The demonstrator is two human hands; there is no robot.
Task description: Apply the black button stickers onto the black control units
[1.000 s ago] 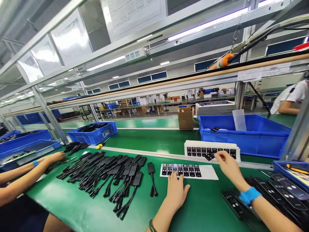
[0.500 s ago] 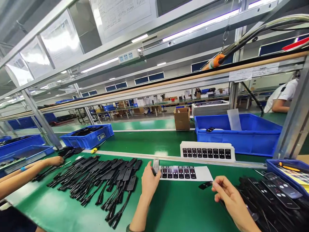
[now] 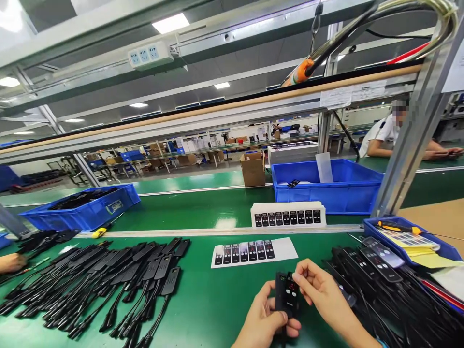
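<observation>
My left hand is wrapped round a small black controller with a lit display at its top. My right hand pinches the upper edge of a black label sticker with pale button marks. The sticker lies over or against the controller's face, slightly tilted; I cannot tell how much of it touches. Just beyond my hands is a white backing sheet with a row of similar black labels. To the left lies a pile of black controllers with cables.
On the right sit more labelled controllers and a blue tray with a screwdriver. A white label stack leans near a large blue bin. Another blue bin stands left. A co-worker's hand shows at the left edge.
My left hand has come from the label sheet to the front with a controller. My right hand has brought the label sticker left to it. The view has swung right.
</observation>
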